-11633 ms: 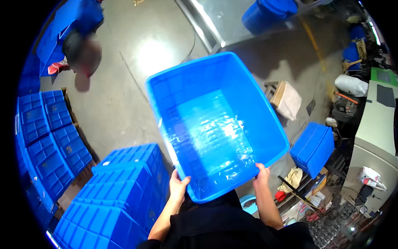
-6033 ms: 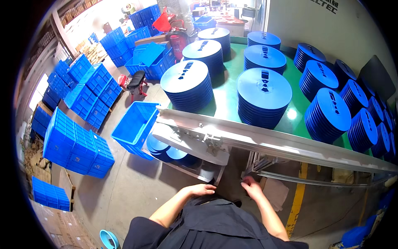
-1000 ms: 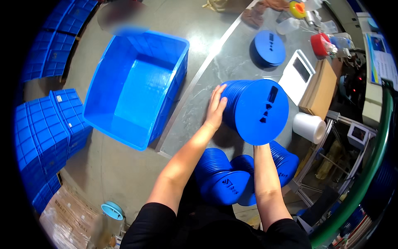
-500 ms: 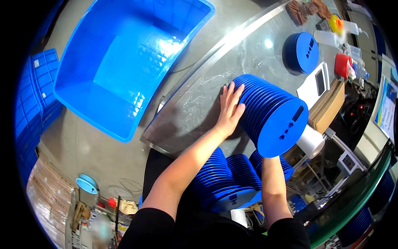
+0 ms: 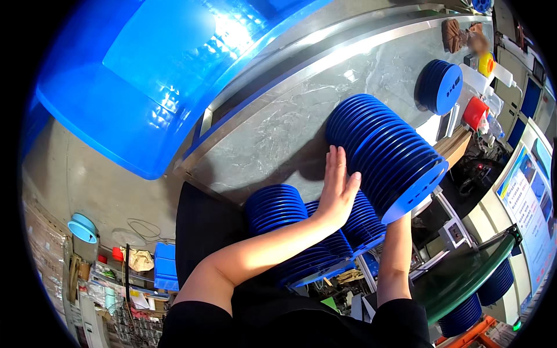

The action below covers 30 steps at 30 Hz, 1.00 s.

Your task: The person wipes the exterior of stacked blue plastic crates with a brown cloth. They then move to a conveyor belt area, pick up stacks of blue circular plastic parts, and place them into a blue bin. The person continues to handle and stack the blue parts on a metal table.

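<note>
A tall stack of blue round discs (image 5: 386,156) leans over the grey tabletop, its near end disc facing down toward me. Beside its left flank is my left hand (image 5: 339,194), fingers stretched out and nearly flat, the tips at or close to the disc rims; contact is hard to make out. My right hand (image 5: 399,223) reaches under the near end of the stack, and its fingers are hidden there. Below my left forearm, more stacks of blue discs (image 5: 275,209) stand close to my body.
A large blue bin (image 5: 145,122) stands at the upper left, beyond the metal-edged grey table (image 5: 255,139). Farther along the table are a short blue disc stack (image 5: 439,87), white bottles (image 5: 473,78) and a red container (image 5: 474,113). A green curved surface (image 5: 464,278) is at right.
My left hand has moved from the far upper part of the stack down along its side. The stack is tilted more, showing less of its end face. The whole view has shifted.
</note>
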Motion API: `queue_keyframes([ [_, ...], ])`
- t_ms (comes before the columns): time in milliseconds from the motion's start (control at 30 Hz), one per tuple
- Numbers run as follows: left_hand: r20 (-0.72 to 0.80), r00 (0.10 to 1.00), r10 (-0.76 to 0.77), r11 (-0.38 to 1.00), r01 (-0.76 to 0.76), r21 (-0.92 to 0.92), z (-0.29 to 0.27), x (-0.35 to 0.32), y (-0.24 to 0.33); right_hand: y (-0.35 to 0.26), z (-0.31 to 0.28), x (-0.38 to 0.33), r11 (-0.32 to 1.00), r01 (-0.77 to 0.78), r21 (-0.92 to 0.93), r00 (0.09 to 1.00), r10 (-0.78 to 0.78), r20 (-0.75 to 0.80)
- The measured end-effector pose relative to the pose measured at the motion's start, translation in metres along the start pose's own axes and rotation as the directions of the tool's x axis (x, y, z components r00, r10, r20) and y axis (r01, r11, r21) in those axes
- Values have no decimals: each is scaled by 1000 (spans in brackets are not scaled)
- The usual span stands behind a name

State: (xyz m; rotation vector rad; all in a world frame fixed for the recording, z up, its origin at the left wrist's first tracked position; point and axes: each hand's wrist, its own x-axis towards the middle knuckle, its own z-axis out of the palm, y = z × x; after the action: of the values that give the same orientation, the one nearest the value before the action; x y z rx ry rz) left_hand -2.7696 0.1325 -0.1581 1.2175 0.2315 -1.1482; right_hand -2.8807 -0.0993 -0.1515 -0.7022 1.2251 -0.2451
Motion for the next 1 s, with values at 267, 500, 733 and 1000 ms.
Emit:
queue_keyframes([
  [267,-53,998,33,999,-33,-7,15,16,25,-20,13,0,999,20,-36,1000,-20,12],
  [500,-73,997,24,1000,-23,10,21,14,24,-30,12,3,999,25,-40,1000,-25,6],
  [733,-95,994,51,997,-45,62,22,7,25,-40,9,-2,999,35,-42,999,-35,1],
  [1000,-101,993,58,987,-41,157,18,-1,27,-34,7,-1,999,4,-42,1000,-5,-23],
])
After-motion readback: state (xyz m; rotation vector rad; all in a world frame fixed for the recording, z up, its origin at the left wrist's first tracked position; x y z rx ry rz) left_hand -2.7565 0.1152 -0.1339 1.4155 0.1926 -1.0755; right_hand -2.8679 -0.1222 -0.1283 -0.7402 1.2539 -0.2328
